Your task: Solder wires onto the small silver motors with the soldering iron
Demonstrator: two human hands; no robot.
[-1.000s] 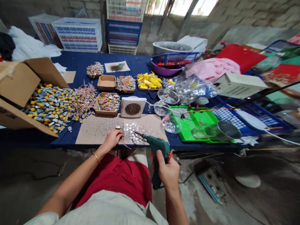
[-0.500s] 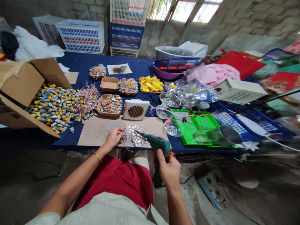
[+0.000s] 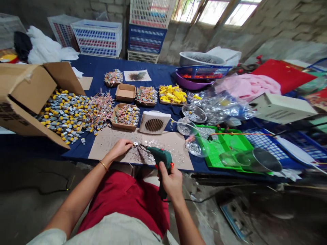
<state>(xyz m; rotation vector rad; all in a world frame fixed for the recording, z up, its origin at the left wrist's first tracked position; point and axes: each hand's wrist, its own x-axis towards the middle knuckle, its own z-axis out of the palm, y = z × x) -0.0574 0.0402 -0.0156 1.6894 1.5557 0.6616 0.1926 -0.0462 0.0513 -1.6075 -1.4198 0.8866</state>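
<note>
Your right hand (image 3: pixel 171 179), gripping the green soldering gun (image 3: pixel 160 160), has swung its tip in to meet the small metal part (image 3: pixel 135 144) pinched by your left hand (image 3: pixel 120 147), so joining begins.

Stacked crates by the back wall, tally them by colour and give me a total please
White crates: 3
Blue crates: 1
Blue-and-white crates: 1
Total: 5

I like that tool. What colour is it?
The soldering gun is green, seen in the head view.
</note>
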